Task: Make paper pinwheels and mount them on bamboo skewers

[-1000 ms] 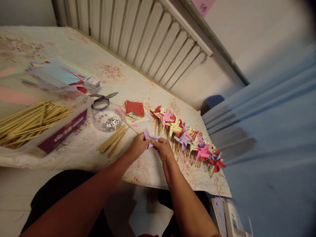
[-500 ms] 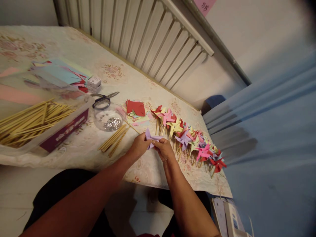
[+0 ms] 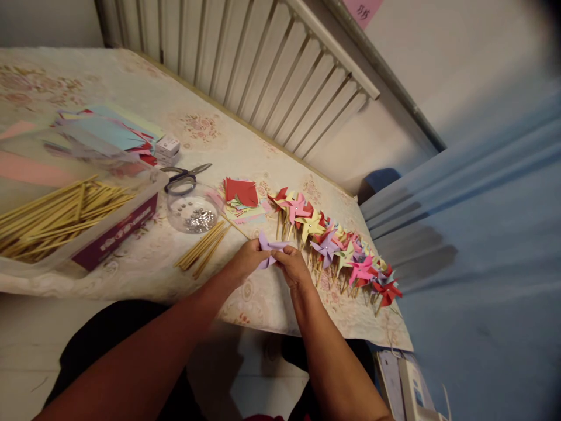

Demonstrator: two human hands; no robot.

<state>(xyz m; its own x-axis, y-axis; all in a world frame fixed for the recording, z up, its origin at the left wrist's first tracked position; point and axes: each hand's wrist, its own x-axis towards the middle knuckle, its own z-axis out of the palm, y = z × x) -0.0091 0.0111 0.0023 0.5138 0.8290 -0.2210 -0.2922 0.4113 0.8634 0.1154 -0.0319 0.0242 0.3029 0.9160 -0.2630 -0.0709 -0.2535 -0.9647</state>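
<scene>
Between both hands is a purple paper pinwheel point(image 3: 264, 241), its blades folded toward the middle. My left hand point(image 3: 248, 257) pinches it from the left, and my right hand point(image 3: 291, 263) pinches it from the right, thumbs nearly meeting at its centre. Whether a pin is under the fingers is hidden. Just left of my left hand lies a bundle of thin wooden sticks point(image 3: 202, 248). Beyond the hands is a stack of cut paper squares point(image 3: 241, 193), red on top. Rows of finished pinwheels point(image 3: 325, 248) on sticks lie close to my right hand.
A round clear dish point(image 3: 173, 221) holds small metal pins. Behind it lie scissors point(image 3: 186, 180) and a small white box point(image 3: 167, 147). At left stands a clear plastic bin point(image 3: 149, 181) of sticks, with coloured paper sheets point(image 3: 105, 128) behind. A radiator point(image 3: 228, 64) borders the flowered tablecloth point(image 3: 272, 301).
Both hands stay in nearly the same place. My left hand has shifted very slightly, and the purple pinwheel has moved a little with it.
</scene>
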